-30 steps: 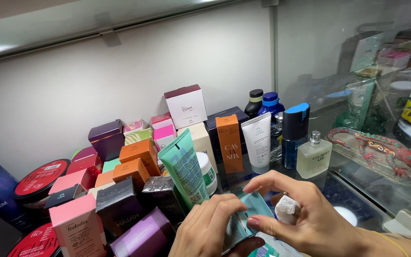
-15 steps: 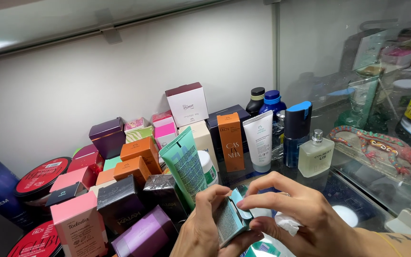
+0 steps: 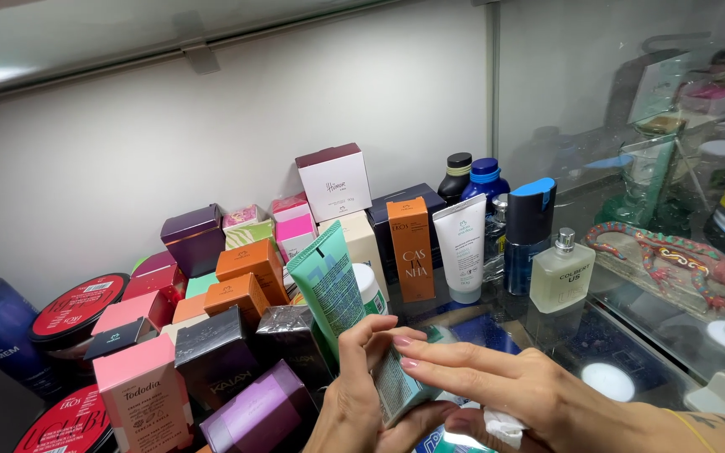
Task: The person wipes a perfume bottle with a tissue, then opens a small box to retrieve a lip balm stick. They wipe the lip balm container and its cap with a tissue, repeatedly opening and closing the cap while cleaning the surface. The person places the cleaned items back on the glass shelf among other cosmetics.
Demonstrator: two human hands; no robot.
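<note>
My left hand (image 3: 354, 394) and my right hand (image 3: 513, 394) together hold a small teal box (image 3: 396, 386) at the bottom centre, just above a glass shelf. The left hand's fingers wrap its left side and the right hand's fingers lie across its top. A bit of white cloth (image 3: 503, 425) is tucked under my right palm. Just behind the hands leans a green tube (image 3: 329, 285), beside a dark cellophane-wrapped box (image 3: 291, 335).
Several small cosmetic boxes in orange, pink, purple and black crowd the left. A white tube (image 3: 461, 247), an orange carton (image 3: 411, 249), blue bottles (image 3: 529, 231) and a clear perfume bottle (image 3: 560, 273) stand behind. A glass pane (image 3: 631, 126) closes the right side.
The teal box has been turned in my hands so a printed side faces up. My right fingers have slid further left across it.
</note>
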